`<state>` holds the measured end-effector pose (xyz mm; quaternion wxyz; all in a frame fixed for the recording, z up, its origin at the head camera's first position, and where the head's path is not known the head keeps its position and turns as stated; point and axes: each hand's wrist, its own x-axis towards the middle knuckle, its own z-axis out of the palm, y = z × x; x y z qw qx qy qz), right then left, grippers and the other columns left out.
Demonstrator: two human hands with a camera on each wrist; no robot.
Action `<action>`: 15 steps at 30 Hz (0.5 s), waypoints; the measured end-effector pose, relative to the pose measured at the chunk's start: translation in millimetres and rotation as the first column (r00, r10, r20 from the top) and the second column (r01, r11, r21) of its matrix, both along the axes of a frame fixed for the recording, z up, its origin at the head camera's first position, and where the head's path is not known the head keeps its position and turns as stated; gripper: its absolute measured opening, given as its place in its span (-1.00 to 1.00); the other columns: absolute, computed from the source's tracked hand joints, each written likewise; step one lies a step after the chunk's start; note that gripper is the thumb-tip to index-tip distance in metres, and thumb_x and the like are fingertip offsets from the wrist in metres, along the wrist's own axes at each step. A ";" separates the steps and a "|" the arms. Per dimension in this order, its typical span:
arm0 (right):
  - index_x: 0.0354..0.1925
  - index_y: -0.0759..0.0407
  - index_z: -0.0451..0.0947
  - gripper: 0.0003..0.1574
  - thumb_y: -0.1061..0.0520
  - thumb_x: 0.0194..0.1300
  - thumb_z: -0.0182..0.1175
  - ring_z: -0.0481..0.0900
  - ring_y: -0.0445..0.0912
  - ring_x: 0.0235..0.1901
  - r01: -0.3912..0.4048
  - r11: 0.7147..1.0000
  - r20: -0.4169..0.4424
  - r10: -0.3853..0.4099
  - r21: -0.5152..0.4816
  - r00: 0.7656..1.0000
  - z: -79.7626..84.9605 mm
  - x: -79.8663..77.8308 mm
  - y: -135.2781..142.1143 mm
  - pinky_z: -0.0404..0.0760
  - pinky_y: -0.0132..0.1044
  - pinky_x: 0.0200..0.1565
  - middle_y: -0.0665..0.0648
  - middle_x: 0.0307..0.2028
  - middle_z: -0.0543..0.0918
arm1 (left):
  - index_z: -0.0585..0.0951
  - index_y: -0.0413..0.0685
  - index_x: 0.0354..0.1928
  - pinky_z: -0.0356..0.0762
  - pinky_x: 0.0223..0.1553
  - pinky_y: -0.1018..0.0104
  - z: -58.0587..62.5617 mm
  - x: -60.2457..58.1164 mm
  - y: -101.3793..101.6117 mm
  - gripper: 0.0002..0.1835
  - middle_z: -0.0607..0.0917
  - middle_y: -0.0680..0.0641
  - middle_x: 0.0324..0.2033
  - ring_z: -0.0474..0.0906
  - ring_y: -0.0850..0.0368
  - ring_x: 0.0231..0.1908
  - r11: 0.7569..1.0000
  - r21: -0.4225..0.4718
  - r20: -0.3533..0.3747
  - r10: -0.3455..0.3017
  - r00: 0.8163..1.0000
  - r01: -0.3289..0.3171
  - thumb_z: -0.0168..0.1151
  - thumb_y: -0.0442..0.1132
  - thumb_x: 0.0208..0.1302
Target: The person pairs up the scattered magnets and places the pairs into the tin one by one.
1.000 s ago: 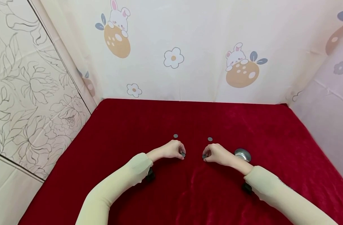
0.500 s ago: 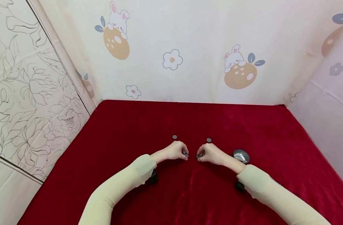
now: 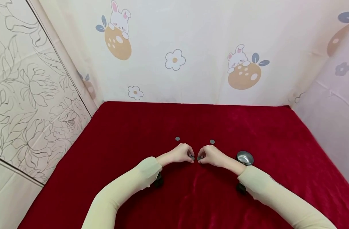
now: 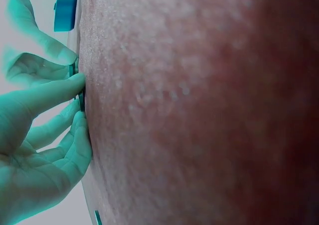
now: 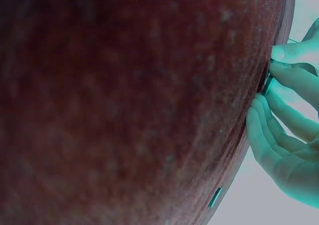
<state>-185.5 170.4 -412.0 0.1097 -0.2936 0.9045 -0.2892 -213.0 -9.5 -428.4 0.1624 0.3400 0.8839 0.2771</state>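
Mid-table, the left hand (image 3: 182, 152) pinches a small grey disc (image 3: 192, 158) between thumb and fingers. Facing it, the right hand (image 3: 214, 156) pinches a matching disc (image 3: 199, 158); a narrow gap parts the two discs. In the left wrist view the disc (image 4: 81, 101) stands on edge at the cloth, its ends covered by the fingertips. The right wrist view has the other disc (image 5: 268, 84) tilted at the cloth in the same way. Behind the hands lie two more grey discs, one at left (image 3: 177, 138) and one at right (image 3: 212, 142).
A small shiny metal bowl (image 3: 245, 156) stands just beyond the right wrist, partly hidden by the forearm. Red velvety cloth (image 3: 151, 124) covers the table. Patterned curtains (image 3: 203, 73) rise behind it and along both sides.
Both hands have slid toward each other with their discs, so the gap between them has narrowed. The two loose discs and the bowl stay put.
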 end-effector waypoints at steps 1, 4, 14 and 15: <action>-0.44 0.28 0.61 -0.90 0.26 -0.02 0.28 0.44 -0.29 -0.59 0.001 1.000 0.001 -0.001 0.001 1.000 -0.3 -0.1 -0.3 0.42 -0.47 -0.50 -0.01 -0.57 0.57 | 0.65 -0.17 -0.33 0.39 -0.43 0.58 -0.1 0.2 0.5 -0.80 0.63 0.00 -0.43 0.49 0.29 -0.44 1.000 0.001 0.001 -0.001 1.000 0.001 0.35 -0.25 -0.03; -0.44 0.27 0.61 -0.90 0.26 -0.02 0.29 0.44 -0.29 -0.59 -0.002 1.000 -0.002 0.002 0.002 1.000 -1.4 -0.7 -1.0 0.42 -0.47 -0.51 -0.02 -0.57 0.57 | 0.65 -0.17 -0.33 0.39 -0.44 0.59 -0.3 0.8 2.1 -0.80 0.64 0.01 -0.44 0.49 0.31 -0.46 1.000 0.002 0.001 -0.004 1.000 0.004 0.35 -0.25 -0.03; -0.45 0.26 0.61 -0.93 0.27 -0.02 0.28 0.44 -0.30 -0.60 -0.004 1.000 -0.006 0.004 -0.008 1.000 -3.1 -1.5 -3.0 0.42 -0.47 -0.51 -0.02 -0.57 0.58 | 0.65 -0.17 -0.35 0.38 -0.46 0.60 1.1 1.9 5.3 -0.81 0.64 0.01 -0.46 0.47 0.33 -0.49 1.000 0.005 -0.001 0.002 1.000 -0.002 0.36 -0.26 -0.05; -0.46 0.26 0.62 -0.94 0.27 -0.02 0.28 0.44 -0.30 -0.59 -0.004 1.000 -0.005 0.004 -0.009 1.000 -3.2 -1.4 -3.2 0.42 -0.47 -0.51 -0.02 -0.57 0.58 | 0.65 -0.17 -0.35 0.38 -0.46 0.60 1.3 2.0 5.4 -0.81 0.64 0.01 -0.46 0.47 0.33 -0.50 1.000 0.006 -0.002 0.001 1.000 -0.001 0.36 -0.26 -0.05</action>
